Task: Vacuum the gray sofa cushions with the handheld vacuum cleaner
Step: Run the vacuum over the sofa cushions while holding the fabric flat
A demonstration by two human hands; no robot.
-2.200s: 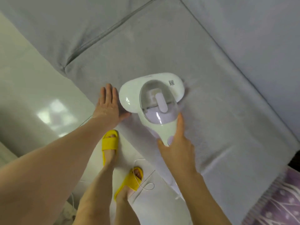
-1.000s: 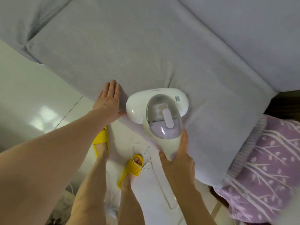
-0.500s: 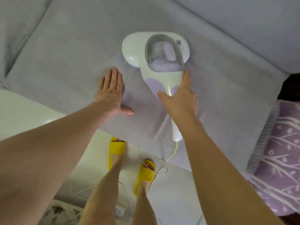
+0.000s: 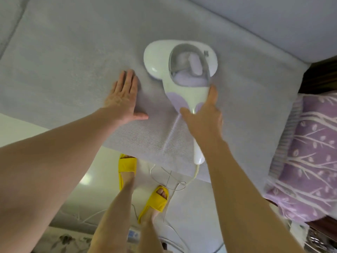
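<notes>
Since half a second ago: little change, vacuum cleaner (image 4: 180,70) same far spot on gray seat cushion (image 4: 73,61). Right hand (image 4: 202,115) clamped round vacuum handle, index finger stretched along body. Left hand (image 4: 122,99) flat, fingers together, pressing cushion left of vacuum. One vacuum, one white cord (image 4: 195,175), two yellow slippers (image 4: 127,165), one purple patterned pillow (image 4: 310,152) at right.

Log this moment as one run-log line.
right hand: grip on handheld vacuum | left hand: flat on gray seat cushion | vacuum head: near backrest | cord: trails to floor
</notes>
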